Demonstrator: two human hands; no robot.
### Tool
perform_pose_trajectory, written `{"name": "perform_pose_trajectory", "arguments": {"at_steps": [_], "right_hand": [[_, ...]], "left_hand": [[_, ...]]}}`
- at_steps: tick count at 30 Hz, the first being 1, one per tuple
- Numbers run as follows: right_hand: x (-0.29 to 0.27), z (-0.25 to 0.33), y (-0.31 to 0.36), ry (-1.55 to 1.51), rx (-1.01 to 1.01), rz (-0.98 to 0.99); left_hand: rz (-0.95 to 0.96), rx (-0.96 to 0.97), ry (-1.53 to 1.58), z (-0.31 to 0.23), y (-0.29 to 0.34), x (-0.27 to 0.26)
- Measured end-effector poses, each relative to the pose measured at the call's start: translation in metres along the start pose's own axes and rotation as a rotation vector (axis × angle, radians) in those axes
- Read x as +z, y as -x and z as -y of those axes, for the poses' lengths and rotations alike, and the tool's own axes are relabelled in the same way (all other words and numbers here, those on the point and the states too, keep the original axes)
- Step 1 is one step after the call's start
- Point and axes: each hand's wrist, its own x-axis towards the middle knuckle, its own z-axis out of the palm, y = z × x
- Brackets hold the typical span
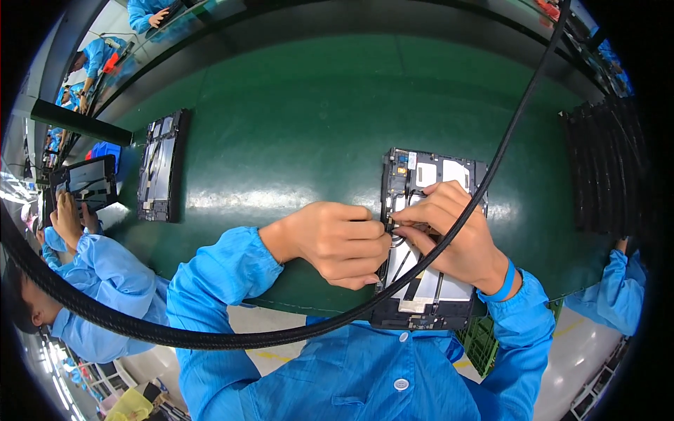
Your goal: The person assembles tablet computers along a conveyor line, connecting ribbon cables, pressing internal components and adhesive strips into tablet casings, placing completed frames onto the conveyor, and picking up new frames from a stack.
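An opened tablet-like device (421, 302) lies at the green table's near edge, its battery panels, ribbon cables and small boards exposed. My left hand (340, 242) is closed at its left side, with curled fingers and fingertips against the edge. What those fingers grip is hidden. My right hand (453, 228) reaches over the device from the right, thumb and forefinger pinched together on a thin black cable (399, 241) near the left edge. The two hands' fingertips almost meet there. A blue band circles my right wrist.
Another opened device (160, 167) lies at the left of the green table (295, 119). Black trays or panels (609, 165) stand stacked at the right. A thick black hose (281, 338) hangs across the view. At the left, a co-worker (105, 281) handles a similar device (91, 184).
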Motion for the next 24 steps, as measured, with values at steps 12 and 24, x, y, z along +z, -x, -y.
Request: {"name": "perform_pose_trajectory", "arguments": {"at_steps": [12,24], "right_hand": [[-0.007,0.0,-0.006,-0.109,0.119,0.038],[-0.008,-0.007,-0.009,-0.19,0.231,0.065]], "left_hand": [[0.001,-0.031,0.024,0.007,-0.003,0.003],[-0.003,-0.016,0.039,0.008,0.001,0.0]]}}
